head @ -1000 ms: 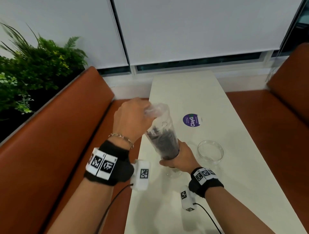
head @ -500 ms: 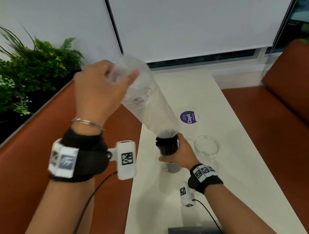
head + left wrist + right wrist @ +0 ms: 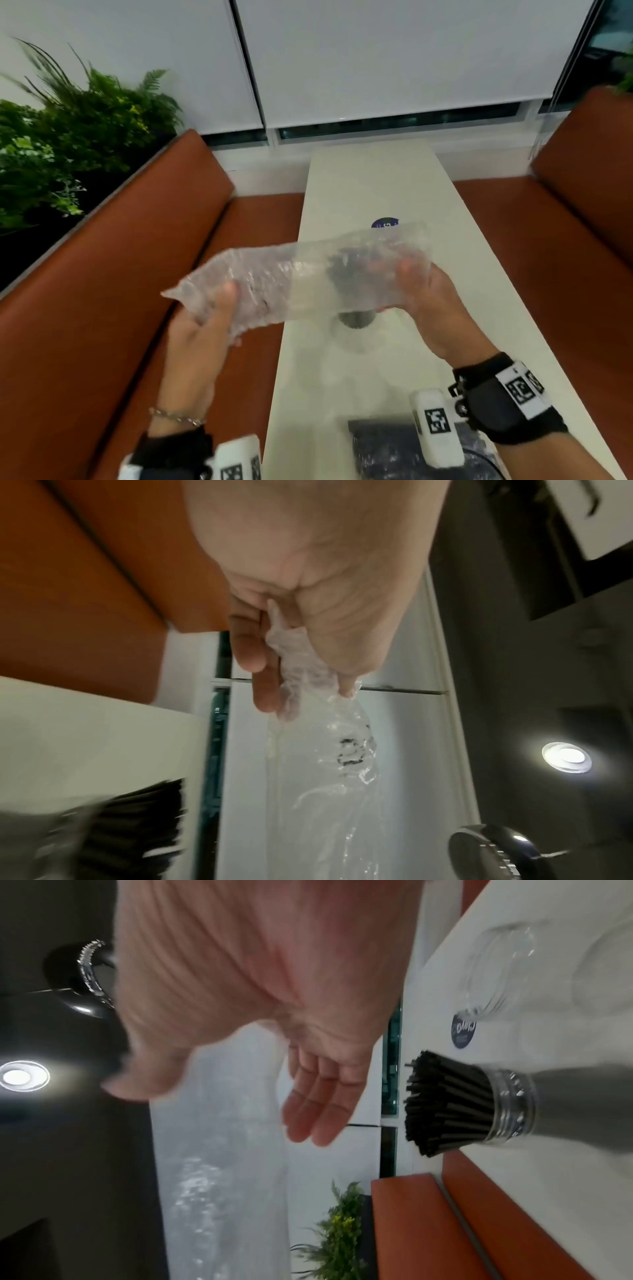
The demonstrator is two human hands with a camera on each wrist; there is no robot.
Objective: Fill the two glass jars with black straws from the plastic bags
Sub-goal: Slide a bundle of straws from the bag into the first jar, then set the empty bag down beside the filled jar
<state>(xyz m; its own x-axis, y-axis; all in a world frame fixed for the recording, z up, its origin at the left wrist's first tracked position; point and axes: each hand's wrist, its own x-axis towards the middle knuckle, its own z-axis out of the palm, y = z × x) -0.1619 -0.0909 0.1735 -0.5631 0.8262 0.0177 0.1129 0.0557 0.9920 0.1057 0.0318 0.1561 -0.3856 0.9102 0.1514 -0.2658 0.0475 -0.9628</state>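
Note:
An empty clear plastic bag (image 3: 308,274) is held level above the table between both hands. My left hand (image 3: 222,298) pinches its crumpled left end, and the left wrist view shows thumb and fingers of the left hand (image 3: 301,685) closed on the bag (image 3: 325,777). My right hand (image 3: 411,277) meets the bag's right end; in the right wrist view the right hand (image 3: 212,1112) has straight fingers and a spread thumb. A glass jar (image 3: 510,1104) packed with black straws (image 3: 445,1102) stands below the bag. Beside it stands an empty glass jar (image 3: 496,969).
The long white table (image 3: 376,178) carries a round purple sticker (image 3: 385,223) and, at its near edge, another bag of black straws (image 3: 387,448). Orange benches (image 3: 102,291) run along both sides. Green plants (image 3: 68,137) sit behind the left bench.
My left hand pulled the bag up off the straws, then swung it down to level. My right hand let go of the filled jar and rose to the bag's other end.

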